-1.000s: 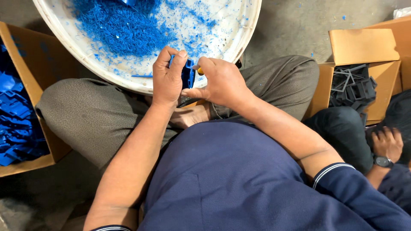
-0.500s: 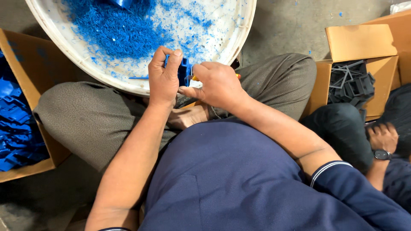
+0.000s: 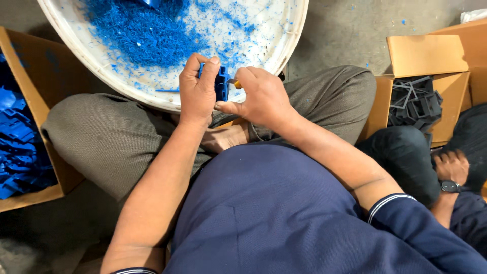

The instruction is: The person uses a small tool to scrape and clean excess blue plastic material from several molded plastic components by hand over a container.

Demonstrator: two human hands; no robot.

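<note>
L hand point(image 3: 199, 94) clamped on blue part point(image 3: 221, 83), thumb up top, fingers wrapped behind. R hand point(image 3: 258, 96) closed on small tool w/ yellow handle point(image 3: 237, 84), tip at part's right edge; blade itself hidden. Both over near rim of white basin point(image 3: 284, 45), which rests on lap and holds blue shavings point(image 3: 147, 35). To trim well: keep part steady, stroke away from L thumb, let scraps fall in basin. Box w/ blue parts point(image 3: 20, 147) on floor at left; box w/ black parts point(image 3: 413, 101) at right. Another person's hand w/ watch point(image 3: 450, 167) far right.
</note>
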